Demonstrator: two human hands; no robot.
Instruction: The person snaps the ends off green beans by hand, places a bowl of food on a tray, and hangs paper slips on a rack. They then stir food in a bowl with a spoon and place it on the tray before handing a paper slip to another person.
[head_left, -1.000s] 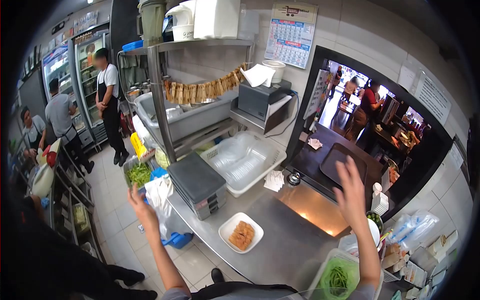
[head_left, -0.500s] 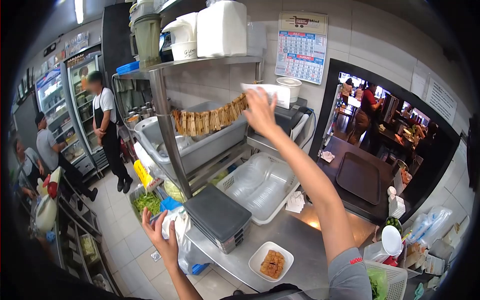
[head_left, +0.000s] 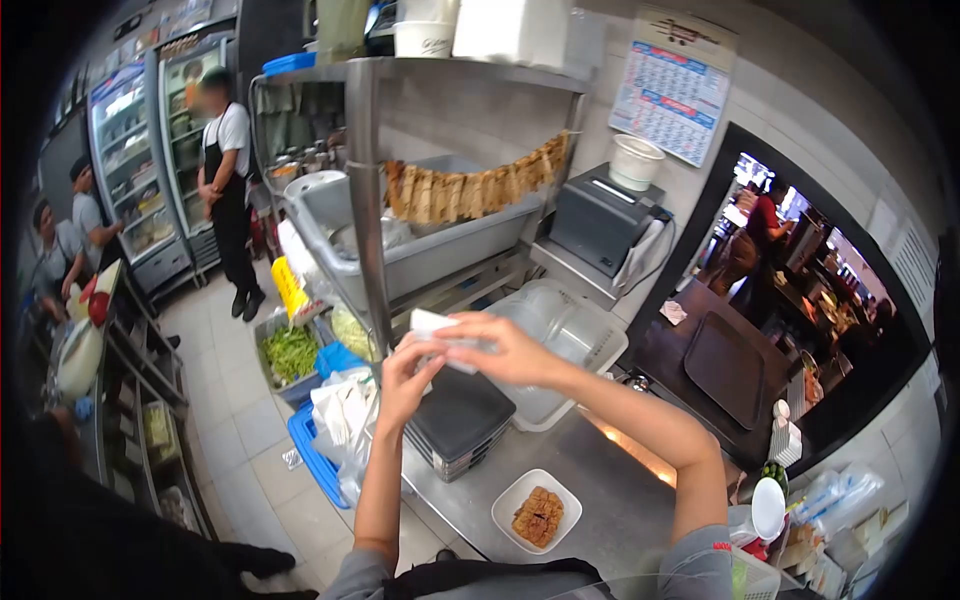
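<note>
Both hands, left (head_left: 408, 378) and right (head_left: 497, 347), pinch 1 white paper slip (head_left: 436, 326) between partly curled fingers, above the black-lidded containers (head_left: 458, 412) beside the clear-container basket (head_left: 575, 335).

Taking the black printer (head_left: 603, 222) as landmark: on the wall calendar (head_left: 672, 85) above and right of it, the month headings appear to read "JULY" over "AUGUST"; the date numbers are too small to read surely. On the white tub (head_left: 425, 40) up and left of it, handwriting starts "Glov", its end unclear. Red lettering on the grey sleeve (head_left: 697, 565), well below the printer, is illegible.
</note>
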